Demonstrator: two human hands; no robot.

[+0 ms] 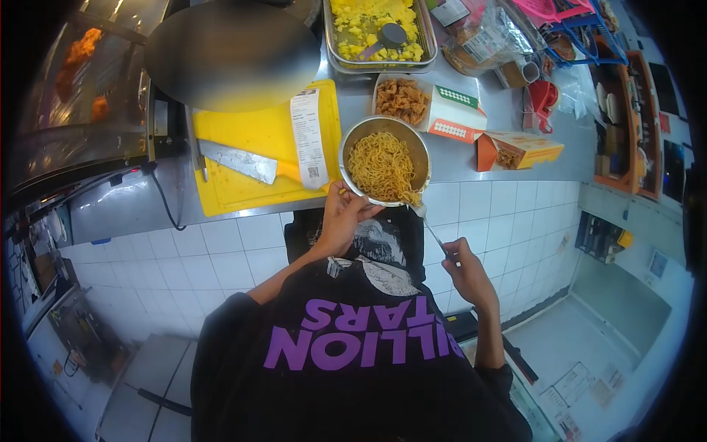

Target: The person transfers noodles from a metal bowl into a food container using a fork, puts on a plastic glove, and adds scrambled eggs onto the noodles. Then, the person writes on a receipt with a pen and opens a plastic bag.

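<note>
We hold the steel bowl (344, 163) of noodles (381, 166) at the front edge of the table (523, 168). Our left hand (346, 219) has its fingers closed on the near-left rim, and our right hand (467, 271) has its fingers closed around the shaft of a metal utensil (434, 236). The utensil slants up and left to the near-right rim, where its head meets noodles lying over the lip. The bowl's near side projects past the table edge in our view; we cannot tell whether its base bears on the surface. On the left, the yellow cutting board (243, 193) lies along the front edge, with a printed receipt (308, 132) and a knife (239, 160) on it, blade directed left and handle directed toward the bowl. An open carton (379, 96) of fried pieces (401, 101) sits just beyond the bowl, its patterned lid (456, 114) extending right. The orange carton (534, 151) lies farther right, near the front edge, with a gap of bare steel between it and the bowl. The metal tray (433, 50) of yellow food (361, 22) is set behind the open carton.
</note>
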